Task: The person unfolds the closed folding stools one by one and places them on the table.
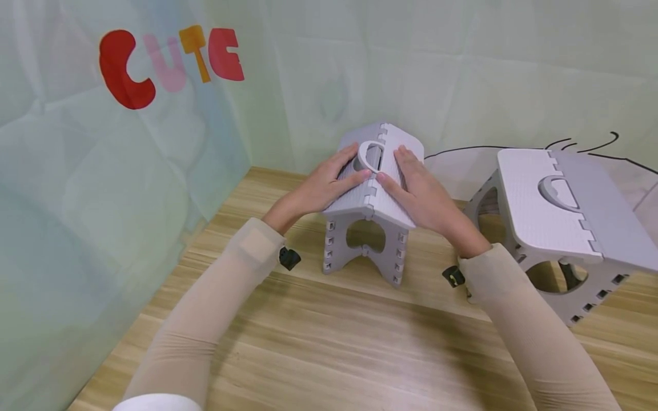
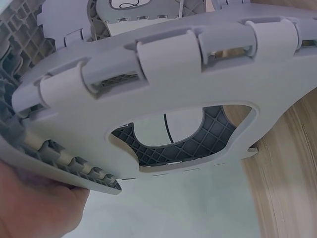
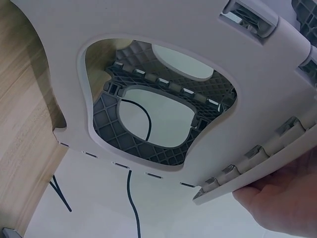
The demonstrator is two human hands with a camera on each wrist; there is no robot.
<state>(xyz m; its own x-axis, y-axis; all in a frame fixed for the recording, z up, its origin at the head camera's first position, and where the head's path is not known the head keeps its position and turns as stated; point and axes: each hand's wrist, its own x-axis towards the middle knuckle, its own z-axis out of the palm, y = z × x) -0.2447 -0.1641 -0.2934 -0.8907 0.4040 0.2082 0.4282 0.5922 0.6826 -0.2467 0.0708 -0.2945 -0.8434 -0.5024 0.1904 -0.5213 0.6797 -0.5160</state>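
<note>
A grey and white folding step stool (image 1: 398,200) stands partly folded on the wooden surface, its two top halves sloping down from a raised hinge line like a roof. My left hand (image 1: 326,181) lies on the grey half with fingers extended, its thumb beside the oval handle (image 1: 371,157). On the white half rests my right hand (image 1: 420,191), fingers also extended and the thumb close to the hinge. From the left wrist view, the hand (image 2: 42,206) shows at the panel's edge next to the hinged leg. The right wrist view shows that hand (image 3: 282,196) against the other top panel.
To the right stands a second folding stool (image 1: 550,211), opened with a flat top, near my right forearm. A pale printed cloth (image 1: 329,68) with "CUTE" lettering hangs behind and at the left. Wood-grain surface (image 1: 319,342) extends in front.
</note>
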